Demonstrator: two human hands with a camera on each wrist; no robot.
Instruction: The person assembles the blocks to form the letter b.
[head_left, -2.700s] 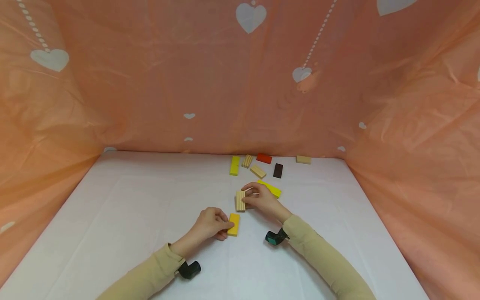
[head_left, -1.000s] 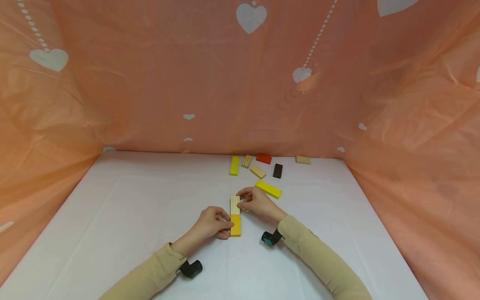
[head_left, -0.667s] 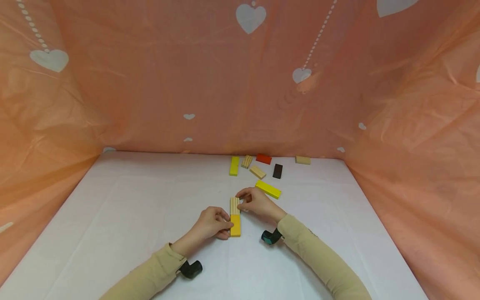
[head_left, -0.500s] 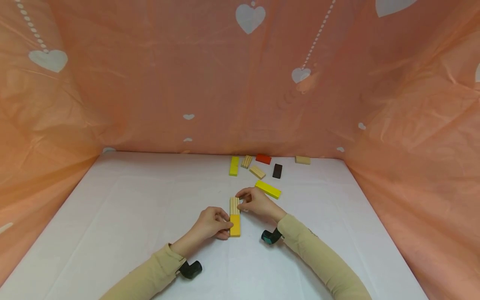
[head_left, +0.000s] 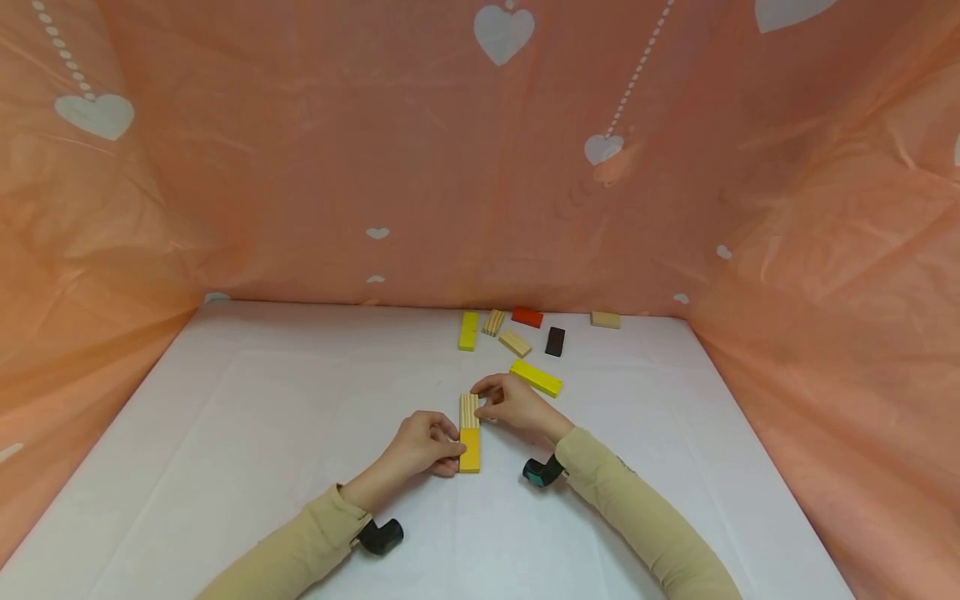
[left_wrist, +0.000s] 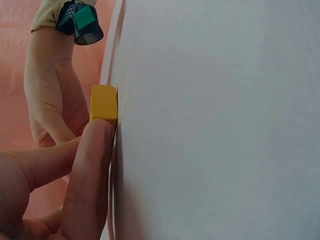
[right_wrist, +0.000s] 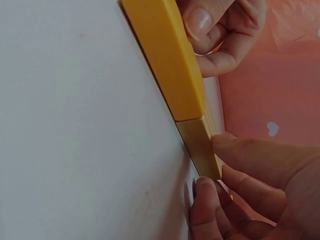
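In the head view an orange-yellow wooden block (head_left: 470, 451) lies flat on the white table, end to end with a striped natural-wood block (head_left: 468, 411) beyond it. My left hand (head_left: 422, 444) holds the orange-yellow block from its left side, thumb at its top edge. From the right, my right hand (head_left: 517, 404) grips the striped block, its thumb on the upper face. The right wrist view shows the ends of the orange-yellow block (right_wrist: 170, 65) and the striped block (right_wrist: 200, 147) meeting at a thin seam. In the left wrist view, fingers cover much of the orange-yellow block (left_wrist: 104, 101).
A bright yellow block (head_left: 536, 378) lies just beyond my right hand. Farther back are another yellow block (head_left: 468, 332), a striped block (head_left: 493, 322), a plain wood block (head_left: 515, 342), a red block (head_left: 528, 317), a dark brown block (head_left: 555, 342) and a tan block (head_left: 606, 320).
Since the earliest frame, my right hand has brought the striped block left and toward me, against the orange-yellow block's far end. Over the last half second both hands stay nearly still.
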